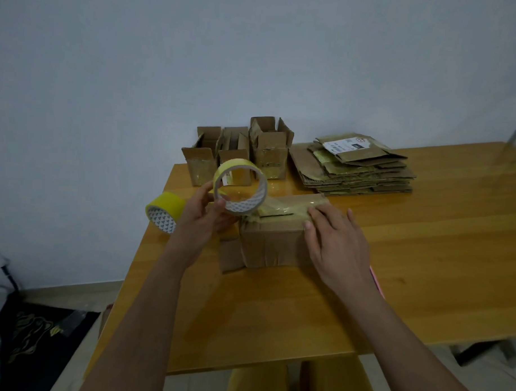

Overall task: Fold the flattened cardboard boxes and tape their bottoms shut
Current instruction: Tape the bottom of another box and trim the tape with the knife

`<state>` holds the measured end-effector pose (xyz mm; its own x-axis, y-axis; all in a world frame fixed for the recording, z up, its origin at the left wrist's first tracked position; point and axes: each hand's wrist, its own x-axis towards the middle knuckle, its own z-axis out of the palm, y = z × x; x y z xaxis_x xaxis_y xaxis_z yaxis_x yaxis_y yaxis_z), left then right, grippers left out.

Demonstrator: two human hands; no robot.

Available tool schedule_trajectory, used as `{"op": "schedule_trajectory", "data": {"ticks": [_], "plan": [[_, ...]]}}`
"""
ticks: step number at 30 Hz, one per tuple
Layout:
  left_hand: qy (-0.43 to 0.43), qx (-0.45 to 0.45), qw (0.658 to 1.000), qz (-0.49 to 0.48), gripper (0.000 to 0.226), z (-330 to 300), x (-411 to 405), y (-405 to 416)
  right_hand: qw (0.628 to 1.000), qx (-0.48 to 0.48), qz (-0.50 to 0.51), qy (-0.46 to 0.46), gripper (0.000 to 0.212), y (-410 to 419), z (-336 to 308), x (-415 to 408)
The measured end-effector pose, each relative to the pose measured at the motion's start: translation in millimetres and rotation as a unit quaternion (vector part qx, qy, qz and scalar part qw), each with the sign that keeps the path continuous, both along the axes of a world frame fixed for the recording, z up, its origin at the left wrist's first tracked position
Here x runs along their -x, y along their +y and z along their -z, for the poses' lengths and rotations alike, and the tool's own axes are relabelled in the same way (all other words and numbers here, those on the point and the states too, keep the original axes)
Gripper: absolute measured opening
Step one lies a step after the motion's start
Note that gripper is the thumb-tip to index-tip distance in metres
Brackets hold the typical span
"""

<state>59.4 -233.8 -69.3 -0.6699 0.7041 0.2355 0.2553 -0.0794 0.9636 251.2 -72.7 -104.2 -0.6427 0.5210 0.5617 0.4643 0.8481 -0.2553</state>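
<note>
Box (271, 242) seam taping: my left hand (202, 212) grips the tape roll (241, 189) taut, right hand (335, 242) fingers flat, should press the strip down.

Table (425, 230): showing glossy varnished wood. Box (271, 245): showing matt brown corrugated cardboard, creased. Tape roll (241, 191): showing shiny yellowish plastic film. Flattened stack (357, 169): showing matt cardboard, paper label.

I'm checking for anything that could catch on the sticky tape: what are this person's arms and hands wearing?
Nothing shows on them. The left hand and right hand are bare: no gloves, rings, watch or bracelets visible. Both forearms are uncovered right down to the picture's bottom edge, with no sleeve in view.
</note>
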Motion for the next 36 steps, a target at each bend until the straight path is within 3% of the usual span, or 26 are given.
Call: {"op": "schedule_trajectory", "data": {"ticks": [6, 13, 16, 23, 26, 29, 32, 36], "plan": [[0.0, 0.009, 1.0, 0.006, 0.051, 2, 5, -8, 1.0, -0.006, 0.01, 0.014, 0.049, -2, 0, 1], [0.005, -0.008, 1.0, 0.004, 0.061, 6, 2, -11, 0.998, -0.005, 0.045, -0.05, 0.051, -18, -16, 14], [-0.02, -0.015, 1.0, 0.0, 0.058, 11, 0, -12, 0.999, -0.007, -0.015, -0.035, 0.045, -23, -14, 15], [-0.094, -0.028, 0.995, 0.01, 0.046, 16, -9, -9, 0.995, -0.011, -0.061, -0.078, 0.055, -5, -11, 7], [-0.081, -0.018, 0.996, 0.033, 0.045, 15, -16, 1, 0.994, 0.003, -0.075, -0.076, 0.058, 11, -12, 1], [-0.079, -0.019, 0.996, 0.038, 0.061, 16, -24, 16, 0.995, 0.032, -0.078, -0.059, 0.066, 19, -12, -3], [-0.075, -0.03, 0.996, 0.024, 0.054, 15, -32, 26, 0.994, 0.042, -0.081, -0.052, 0.072, 20, -10, -7], [-0.096, -0.047, 0.994, 0.015, 0.047, 12, -25, 19, 0.993, 0.027, -0.098, -0.057, 0.063, 19, -13, -9]]}}
